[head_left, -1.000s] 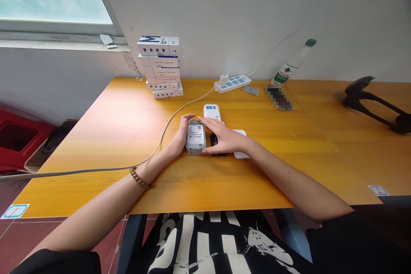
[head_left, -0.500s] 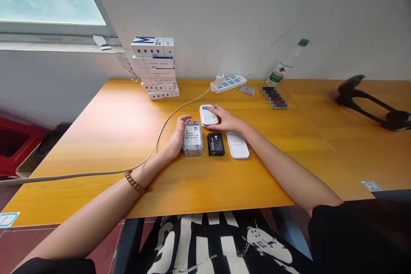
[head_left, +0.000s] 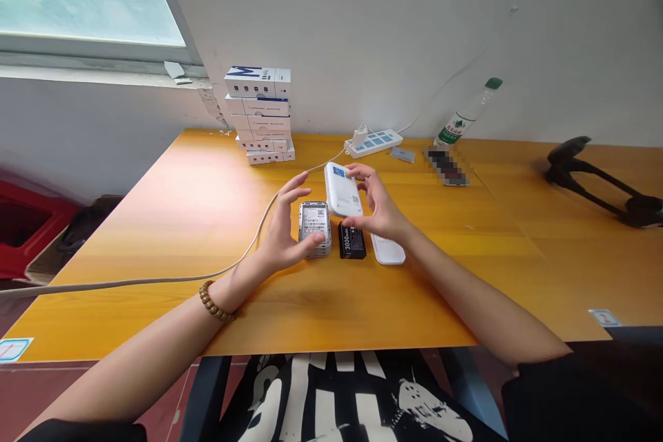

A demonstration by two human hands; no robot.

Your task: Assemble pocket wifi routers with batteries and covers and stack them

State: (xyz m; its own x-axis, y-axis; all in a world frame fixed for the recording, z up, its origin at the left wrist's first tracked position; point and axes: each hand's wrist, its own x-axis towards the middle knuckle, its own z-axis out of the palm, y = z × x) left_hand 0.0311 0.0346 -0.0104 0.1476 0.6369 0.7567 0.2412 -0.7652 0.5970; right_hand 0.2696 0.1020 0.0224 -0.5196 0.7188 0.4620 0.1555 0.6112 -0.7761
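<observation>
My right hand (head_left: 382, 210) grips a white pocket Wi-Fi device (head_left: 344, 192) by its right side, thumb below and fingers above. The device is tilted and raised off the table, with a small coloured label near its top. My left hand (head_left: 284, 233) is open, fingers and thumb spread around a stack of open-backed device bodies (head_left: 313, 221) showing printed labels and codes. Its thumb crosses the stack's lower right part. A black 3000mAh battery (head_left: 352, 246) lies just right of the stack, its top partly hidden. Beside it rests a white cover (head_left: 389, 252), partly behind my right hand.
A cable (head_left: 170, 282) runs across the table on the left to a power strip (head_left: 376, 143). Stacked white boxes (head_left: 262, 117) stand at the back left. A bottle (head_left: 458, 124), a blurred phone-like object (head_left: 449, 167), a grey card (head_left: 402, 155) and a black stand (head_left: 595, 176) are farther right.
My right hand has lifted the white pocket Wi-Fi device off the table and tilted it. My left hand has opened wider, its thumb moving over the front of the stack.
</observation>
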